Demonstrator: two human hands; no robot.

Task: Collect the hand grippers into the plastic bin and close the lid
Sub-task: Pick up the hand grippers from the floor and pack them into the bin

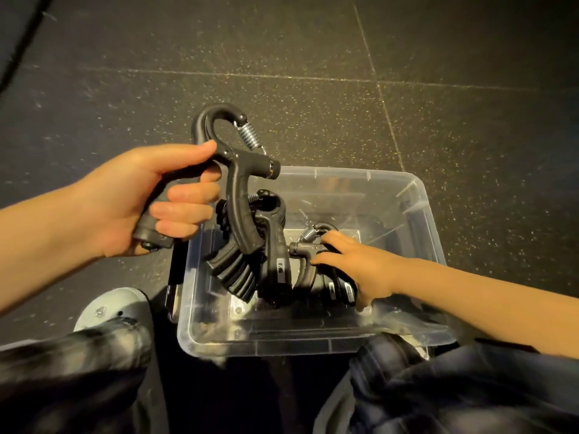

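Note:
A clear plastic bin (416, 195) stands open on the dark floor between my knees. My left hand (141, 198) grips one handle of a black hand gripper (238, 186) with a steel spring, held above the bin's left rim. Inside the bin lie several more black hand grippers (272, 255). My right hand (360, 267) reaches into the bin and holds one of them (305, 249) low on the bin floor, fingers curled over its handles. No lid is plainly visible.
The floor is dark speckled rubber tiles with pale seams (385, 114). A grey shoe (109, 308) sits left of the bin, and my dark trouser legs (438, 386) flank its near side. A dark strip (177, 270) lies along the bin's left wall.

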